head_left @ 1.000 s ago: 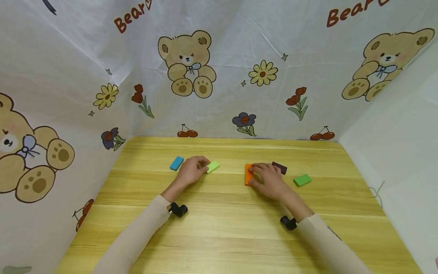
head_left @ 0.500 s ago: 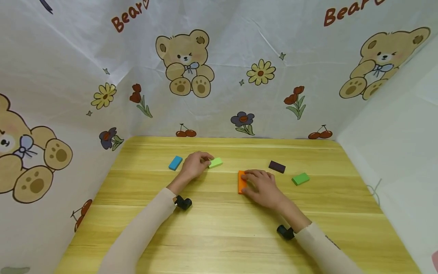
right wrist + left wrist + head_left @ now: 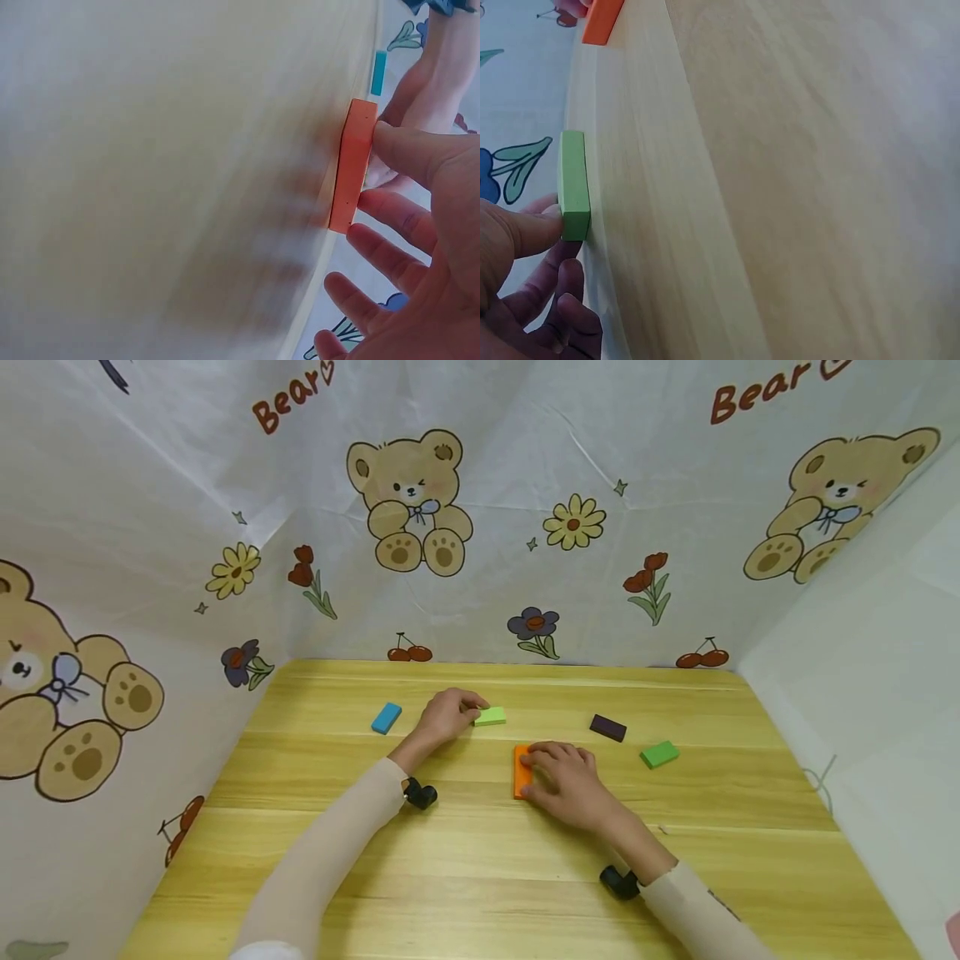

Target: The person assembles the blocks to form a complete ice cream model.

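In the head view, my left hand [image 3: 447,715] pinches the left end of a light green block [image 3: 491,717]. The left wrist view shows its thumb on the near side of the light green block [image 3: 573,184] and fingers behind. My right hand [image 3: 572,783] holds an orange block [image 3: 521,772], thumb toward its near end and fingertips toward its far end. In the right wrist view the thumb and two fingertips meet the edge of the orange block [image 3: 353,166], while the other fingers spread off it. The orange block lies closer to me than the light green one.
A blue block [image 3: 386,718] lies left of my left hand. Behind and right of my right hand are a dark block [image 3: 608,727] and a green block [image 3: 659,754]. The wooden table [image 3: 480,860] meets a bear-printed cloth [image 3: 487,602] at its back edge.
My left hand has moved right with the light green block, which has turned a little. My right hand has drawn the orange block left and toward me, uncovering more of the dark block.
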{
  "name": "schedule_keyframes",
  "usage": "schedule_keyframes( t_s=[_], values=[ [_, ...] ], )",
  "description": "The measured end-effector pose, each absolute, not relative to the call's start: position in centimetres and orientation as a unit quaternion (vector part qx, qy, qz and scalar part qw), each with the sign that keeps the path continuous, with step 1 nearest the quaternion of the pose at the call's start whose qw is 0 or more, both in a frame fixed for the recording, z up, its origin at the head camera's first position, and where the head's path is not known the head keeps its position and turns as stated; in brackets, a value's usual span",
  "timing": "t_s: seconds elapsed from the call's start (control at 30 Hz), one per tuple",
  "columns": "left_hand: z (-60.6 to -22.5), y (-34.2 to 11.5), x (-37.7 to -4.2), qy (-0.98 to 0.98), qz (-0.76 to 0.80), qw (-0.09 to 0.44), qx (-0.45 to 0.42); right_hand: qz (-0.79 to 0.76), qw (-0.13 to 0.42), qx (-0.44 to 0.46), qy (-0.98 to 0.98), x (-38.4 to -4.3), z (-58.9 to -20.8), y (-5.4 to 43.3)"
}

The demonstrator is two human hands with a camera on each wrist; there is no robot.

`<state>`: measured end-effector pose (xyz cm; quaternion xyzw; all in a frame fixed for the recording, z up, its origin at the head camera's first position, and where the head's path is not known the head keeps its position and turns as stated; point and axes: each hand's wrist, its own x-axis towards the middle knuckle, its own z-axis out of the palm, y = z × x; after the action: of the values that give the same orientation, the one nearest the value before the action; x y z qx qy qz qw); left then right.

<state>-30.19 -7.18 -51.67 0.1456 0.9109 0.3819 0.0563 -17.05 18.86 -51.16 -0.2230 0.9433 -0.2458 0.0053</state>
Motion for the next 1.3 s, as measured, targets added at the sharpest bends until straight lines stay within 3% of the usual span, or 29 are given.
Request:
schedule_keyframes(
  t_s=[0.5, 1.3],
  values=[
    [-51.3, -4.6, -30.6, 0.908, 0.364, 0.098, 0.184, -0.207, -0.008, -0.228, 0.951, -15.7, -50.8, 17.9],
    [-51.6, -4.0, -30.4, 0.900, 0.374, 0.107, 0.197, -0.181, -0.034, -0.238, 0.954, -14.6, -51.0, 17.5]
  ],
)
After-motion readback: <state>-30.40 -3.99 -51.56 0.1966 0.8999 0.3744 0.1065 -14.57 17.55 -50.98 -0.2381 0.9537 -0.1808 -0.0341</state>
